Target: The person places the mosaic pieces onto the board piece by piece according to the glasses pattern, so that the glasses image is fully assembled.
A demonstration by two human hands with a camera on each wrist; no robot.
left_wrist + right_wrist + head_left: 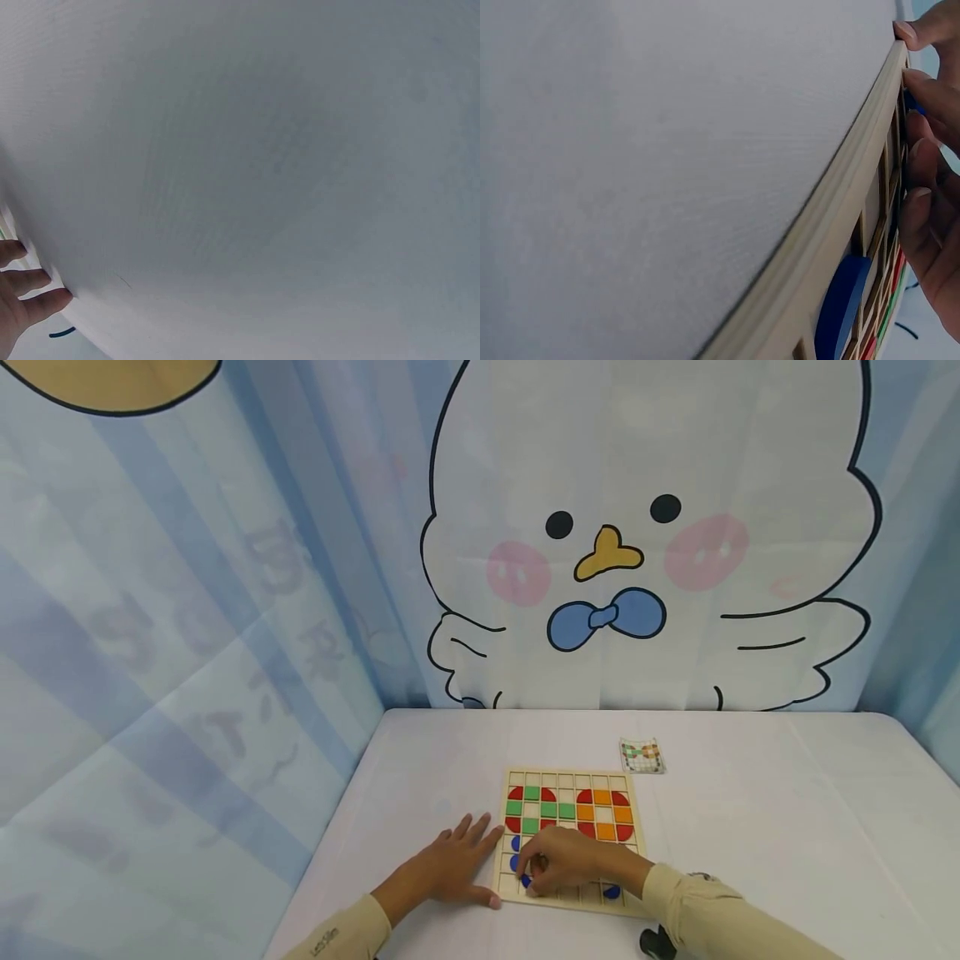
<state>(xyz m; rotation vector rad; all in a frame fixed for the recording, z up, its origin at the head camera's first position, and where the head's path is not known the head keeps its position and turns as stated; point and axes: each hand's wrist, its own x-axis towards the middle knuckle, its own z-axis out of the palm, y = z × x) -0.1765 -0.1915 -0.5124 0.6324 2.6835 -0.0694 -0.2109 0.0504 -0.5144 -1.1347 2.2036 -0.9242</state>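
A wooden grid board (572, 906) lies on the table. Red rounded pieces (626, 832), green squares (532, 793) and orange squares (602, 797) fill its upper cells. Blue rounded pieces (514, 862) sit in the lower left cells, and another blue piece (842, 309) lies near the lower right. My right hand (566, 860) reaches over the lower left of the board, its thumb and forefinger pinching a blue piece (527, 881). The cells under it are hidden. My left hand (453, 864) rests flat with spread fingers beside the board's left edge, the thumb at its near corner.
A small pattern card (642, 756) lies beyond the board's far right corner. Near the right sleeve is a black object (657, 942), partly covered. The white table (787, 810) meets a printed curtain (600, 677) at the back and sides.
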